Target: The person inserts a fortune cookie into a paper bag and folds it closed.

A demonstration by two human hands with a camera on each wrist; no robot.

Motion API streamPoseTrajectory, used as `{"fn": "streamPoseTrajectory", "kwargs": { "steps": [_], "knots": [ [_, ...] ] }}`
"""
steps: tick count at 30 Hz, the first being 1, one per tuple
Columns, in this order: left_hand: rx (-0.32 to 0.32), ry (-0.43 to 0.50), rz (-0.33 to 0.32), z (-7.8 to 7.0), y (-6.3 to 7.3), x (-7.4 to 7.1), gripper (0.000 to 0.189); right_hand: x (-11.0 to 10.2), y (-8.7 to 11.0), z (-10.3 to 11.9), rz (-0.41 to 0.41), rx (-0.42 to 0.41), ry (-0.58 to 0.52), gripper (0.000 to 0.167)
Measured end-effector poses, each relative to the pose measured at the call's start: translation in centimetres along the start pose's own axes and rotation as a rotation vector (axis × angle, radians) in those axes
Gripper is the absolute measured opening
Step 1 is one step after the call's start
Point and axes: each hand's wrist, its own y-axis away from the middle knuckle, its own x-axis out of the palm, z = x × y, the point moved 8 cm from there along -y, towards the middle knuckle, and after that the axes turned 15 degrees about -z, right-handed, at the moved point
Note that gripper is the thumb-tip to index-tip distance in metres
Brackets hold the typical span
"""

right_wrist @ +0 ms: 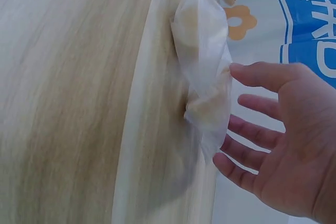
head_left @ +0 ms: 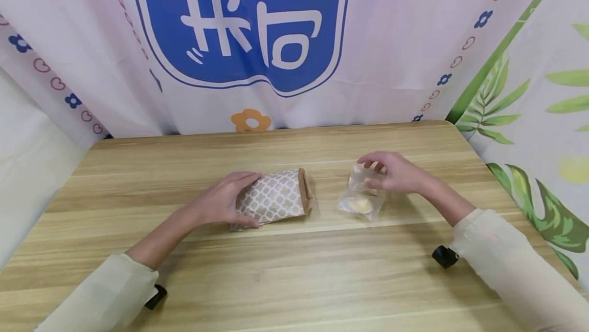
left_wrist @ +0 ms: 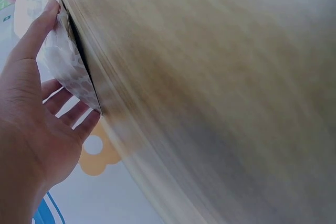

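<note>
A paper bag (head_left: 272,195) with a beige-and-white lattice pattern and a brown folded end lies on its side on the wooden table. My left hand (head_left: 228,200) grips its left end, the thumb along the near side and the fingers at the far side. To the right lies a clear plastic packet (head_left: 361,203) with pale, yellowish rounded pieces inside. Over its right part is my right hand (head_left: 394,172), fingers loosely bent. In the right wrist view the thumb tip and fingertips of the right hand (right_wrist: 286,135) are right at the packet's edge.
The wooden table (head_left: 276,281) reaches back to a hanging cloth (head_left: 377,66) with a blue emblem and an orange flower. Leaf-patterned cloth (head_left: 543,132) hangs along the right side. Black wrist devices (head_left: 445,257) sit under both sleeves.
</note>
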Motion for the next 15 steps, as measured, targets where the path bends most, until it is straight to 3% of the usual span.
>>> {"fn": "streamPoseTrajectory", "kwargs": {
  "steps": [15],
  "knots": [
    [-0.001,0.003,0.008,0.1,0.0,0.1,0.113,-0.5,-0.5,-1.7,-0.074,0.137,0.04,0.047]
  ]
}}
